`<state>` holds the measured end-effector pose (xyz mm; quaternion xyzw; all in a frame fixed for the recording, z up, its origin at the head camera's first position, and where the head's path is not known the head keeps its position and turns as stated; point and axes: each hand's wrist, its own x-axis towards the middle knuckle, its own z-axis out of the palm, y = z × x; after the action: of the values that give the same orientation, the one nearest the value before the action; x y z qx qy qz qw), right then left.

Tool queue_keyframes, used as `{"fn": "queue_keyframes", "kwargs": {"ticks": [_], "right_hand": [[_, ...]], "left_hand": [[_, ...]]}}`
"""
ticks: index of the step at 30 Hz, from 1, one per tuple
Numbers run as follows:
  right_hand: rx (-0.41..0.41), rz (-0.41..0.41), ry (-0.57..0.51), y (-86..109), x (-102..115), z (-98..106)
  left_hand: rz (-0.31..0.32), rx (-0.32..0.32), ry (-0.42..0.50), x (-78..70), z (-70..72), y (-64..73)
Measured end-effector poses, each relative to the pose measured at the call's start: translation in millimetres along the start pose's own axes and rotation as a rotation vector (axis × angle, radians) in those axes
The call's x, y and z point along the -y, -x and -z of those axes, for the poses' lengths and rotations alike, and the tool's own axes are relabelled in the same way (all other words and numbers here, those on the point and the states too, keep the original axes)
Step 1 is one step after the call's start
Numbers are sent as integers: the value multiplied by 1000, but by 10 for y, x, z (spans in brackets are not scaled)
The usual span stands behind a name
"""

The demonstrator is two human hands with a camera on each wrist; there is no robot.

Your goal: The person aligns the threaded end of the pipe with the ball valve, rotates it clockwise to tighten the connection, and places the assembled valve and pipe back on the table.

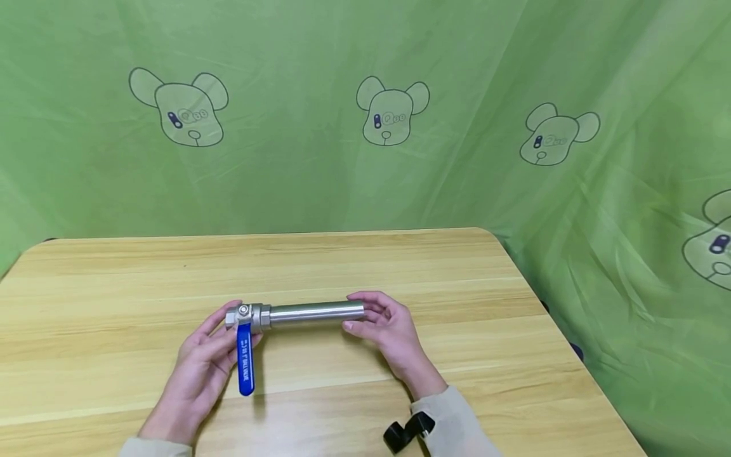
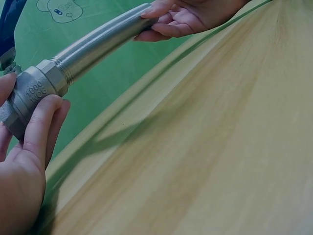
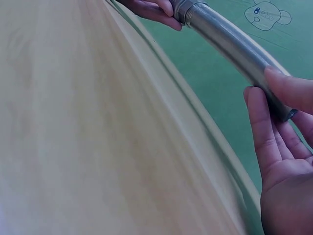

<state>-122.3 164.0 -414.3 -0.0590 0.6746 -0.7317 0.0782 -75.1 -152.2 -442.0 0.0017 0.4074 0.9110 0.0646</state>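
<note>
A steel ball valve [image 1: 257, 316] with a blue lever handle [image 1: 245, 362] is held up over the table, its lever pointing toward the person. Out of the valve's right side runs a straight steel pipe [image 1: 316, 311], with threads showing at the joint in the left wrist view. My left hand [image 1: 197, 374] grips the valve body, fingers behind and beneath it. At the pipe's free end, my right hand [image 1: 396, 330] holds the tube between thumb and fingers. Raised lettering shows on the valve body [image 2: 36, 90] in the left wrist view.
The wooden table [image 1: 400, 266] lies under both hands, its far edge meeting a green curtain [image 1: 297, 184] printed with bear heads. More curtain hangs along the right side. A black strap piece [image 1: 408, 431] sits at the right cuff.
</note>
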Motion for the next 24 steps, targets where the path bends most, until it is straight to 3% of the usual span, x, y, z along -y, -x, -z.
{"fn": "queue_keyframes", "kwargs": {"ticks": [9,24], "right_hand": [[5,-32,-55,5,-3,-1],[24,-26,-37,5,-11,10]], "left_hand": [[8,-8,-23,0,-19,4],[4,-14,-31,-8,-28,15]]}}
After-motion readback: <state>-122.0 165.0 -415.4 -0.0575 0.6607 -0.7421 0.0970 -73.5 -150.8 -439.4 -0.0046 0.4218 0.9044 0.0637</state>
